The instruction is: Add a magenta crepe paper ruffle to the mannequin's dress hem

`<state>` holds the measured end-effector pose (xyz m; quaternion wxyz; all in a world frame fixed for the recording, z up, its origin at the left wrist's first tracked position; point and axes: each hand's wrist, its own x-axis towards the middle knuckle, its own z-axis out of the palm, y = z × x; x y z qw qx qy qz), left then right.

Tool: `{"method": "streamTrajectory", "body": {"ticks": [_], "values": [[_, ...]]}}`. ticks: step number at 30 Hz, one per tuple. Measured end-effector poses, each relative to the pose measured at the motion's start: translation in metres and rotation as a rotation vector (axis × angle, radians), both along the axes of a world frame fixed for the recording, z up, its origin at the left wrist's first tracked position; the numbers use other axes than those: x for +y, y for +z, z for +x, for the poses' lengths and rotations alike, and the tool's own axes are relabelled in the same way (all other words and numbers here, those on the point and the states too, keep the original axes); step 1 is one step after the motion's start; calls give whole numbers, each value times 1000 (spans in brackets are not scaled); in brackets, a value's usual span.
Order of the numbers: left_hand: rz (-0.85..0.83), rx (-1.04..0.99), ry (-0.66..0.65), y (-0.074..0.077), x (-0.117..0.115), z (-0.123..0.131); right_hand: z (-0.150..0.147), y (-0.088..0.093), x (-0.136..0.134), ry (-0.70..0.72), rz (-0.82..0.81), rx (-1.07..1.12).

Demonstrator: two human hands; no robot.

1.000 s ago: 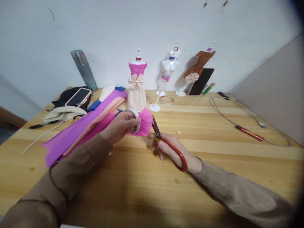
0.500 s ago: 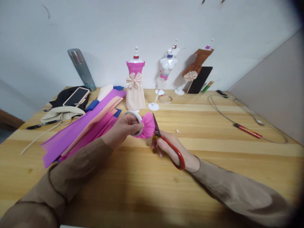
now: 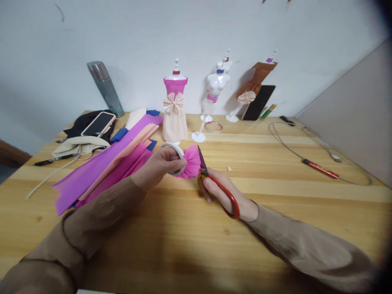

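Note:
My left hand [image 3: 157, 165] is closed, pinching a bunch of gathered pink crepe paper [image 3: 192, 161] between thumb and fingers. A roll of tape [image 3: 170, 145], seen as a white ring, is at the same fingers. In my right hand [image 3: 221, 190] is a pair of scissors with a red handle [image 3: 235, 204]. Its dark blades point up and lie along the right edge of the pink paper; whether they touch it I cannot tell. Just behind the hands stands a small mannequin [image 3: 175, 106] in a pink top and cream skirt with a pleated bow.
Purple, peach and pink paper sheets [image 3: 101, 163] lie left, by a phone [image 3: 98, 123], a pen [image 3: 55, 159] and a tilted bottle [image 3: 105, 87]. Behind are a white mannequin [image 3: 216, 83], a brown-dressed mannequin [image 3: 259, 73] and a tape ring [image 3: 213, 127]. A red glue gun-like tool [image 3: 320, 168] with cable lies right.
Hardly anything differs. The right hand and scissors have shifted very slightly, with the fingers a little more drawn in under the handle. The left hand keeps its hold.

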<state>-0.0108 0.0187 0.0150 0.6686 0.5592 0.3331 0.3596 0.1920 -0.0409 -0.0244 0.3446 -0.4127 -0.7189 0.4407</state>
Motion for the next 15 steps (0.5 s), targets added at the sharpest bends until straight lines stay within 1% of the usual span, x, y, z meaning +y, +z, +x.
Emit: {"method": "streamTrajectory", "body": {"ticks": [7, 15], "values": [[-1, 9, 1, -1, 0, -1, 0, -5, 0, -8, 2, 42], [1, 20, 1, 0, 4, -3, 0, -3, -2, 18, -35, 80]]}}
